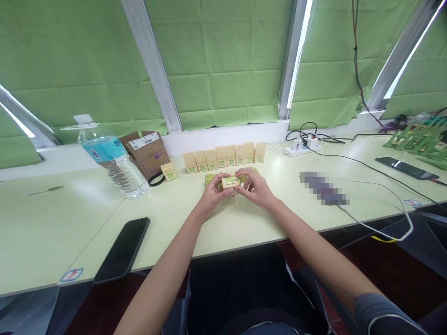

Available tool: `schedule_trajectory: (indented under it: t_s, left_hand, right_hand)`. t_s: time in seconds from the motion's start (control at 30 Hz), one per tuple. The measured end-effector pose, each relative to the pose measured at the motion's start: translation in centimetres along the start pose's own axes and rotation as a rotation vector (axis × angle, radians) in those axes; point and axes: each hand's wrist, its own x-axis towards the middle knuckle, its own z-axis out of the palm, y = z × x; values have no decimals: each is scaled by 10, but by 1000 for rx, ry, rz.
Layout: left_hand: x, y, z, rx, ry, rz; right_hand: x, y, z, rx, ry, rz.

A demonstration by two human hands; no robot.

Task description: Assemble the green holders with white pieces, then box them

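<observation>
Both of my hands grip one small tan cardboard box [229, 182] with a green patch on its face, just above the table. My left hand [213, 194] holds its left side, fingers and thumb closed around it. On the opposite side, my right hand [256, 190] pinches it between thumb and fingers. Yellow-green items [209, 177] lie just behind my hands, partly hidden by them. A row of several similar small tan boxes [222, 157] stands upright further back, and one more tan box [169, 172] stands apart to the left.
At left are a water bottle [115, 158], an open brown carton [149, 156], a black ring [156, 180] and a dark phone [123, 250]. On the right lie a power strip [302, 148], cables, another phone [407, 168], a blurred-out object [324, 188] and green racks [424, 137].
</observation>
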Motion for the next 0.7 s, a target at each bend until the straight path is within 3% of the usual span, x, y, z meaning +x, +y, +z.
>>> schedule_trajectory:
  t_s: [0.3, 0.7]
  left_hand:
    - [0, -2, -1, 48, -31, 3]
    - [-3, 6, 2, 94, -57, 0]
  right_hand:
    - [0, -4, -4, 53, -190, 124]
    - [-1, 1, -3, 51, -194, 101]
